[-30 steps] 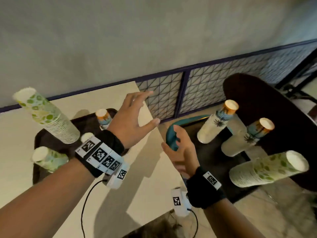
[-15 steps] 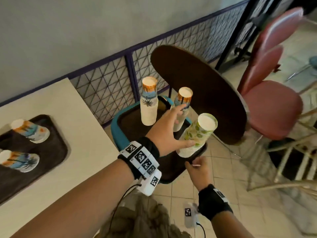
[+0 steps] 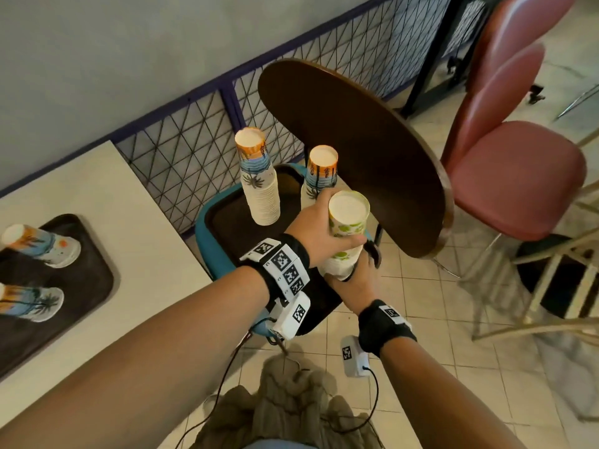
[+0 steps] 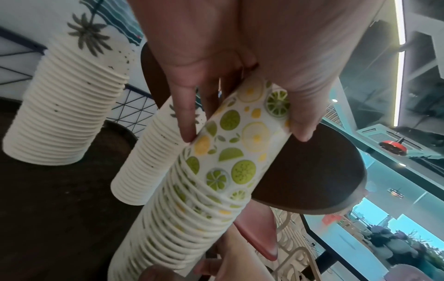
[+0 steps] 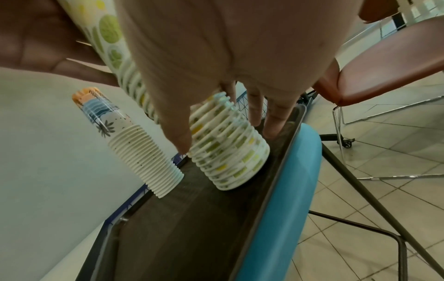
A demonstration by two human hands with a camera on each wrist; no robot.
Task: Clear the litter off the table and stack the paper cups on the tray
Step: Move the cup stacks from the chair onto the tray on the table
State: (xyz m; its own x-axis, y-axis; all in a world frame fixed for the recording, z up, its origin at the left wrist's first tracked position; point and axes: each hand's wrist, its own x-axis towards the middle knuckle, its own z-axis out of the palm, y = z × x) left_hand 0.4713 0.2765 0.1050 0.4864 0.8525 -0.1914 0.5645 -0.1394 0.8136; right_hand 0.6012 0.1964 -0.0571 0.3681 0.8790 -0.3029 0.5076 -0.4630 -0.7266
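Landmark: the dark tray point(image 3: 233, 222) resting on a blue chair seat point(image 3: 207, 251), just beside the white surface point(image 3: 129, 241).

Left hand point(image 3: 316, 226): grip wrapped round the upper part of the lime-print cup stack point(image 3: 348, 222), thumb on one side, fingers point(image 4: 185, 121) on the other in the left wrist view. The stack is inverted, bases upward, and tilts.

Right hand point(image 3: 355, 283): grip closed round the lower rims of the same stack, thumb and fingers point(image 5: 271, 121) on either side in the right wrist view. The stack's bottom rim touches the tray floor near the tray's outer edge point(image 5: 288, 133).

Also on that tray, both upright and inverted: a tall palm-print cup stack point(image 3: 257, 179) toward the tray's far side, and a second palm-print stack point(image 3: 319, 176) just behind the left hand, partly hidden by it.

A round dark tabletop point(image 3: 356, 150) overhangs the tray's far corner. A red padded chair point(image 3: 515, 170) stands beyond that tabletop, well apart from the tray.

To the tray's other side, on the white surface, lies a second dark tray point(image 3: 81, 286) carrying two short palm-print stacks point(image 3: 42, 246), inverted as well. A mesh railing point(image 3: 194, 147) runs behind the blue chair. Both wrists wear black bands with marker tags. Tiled floor point(image 3: 453, 367) below.
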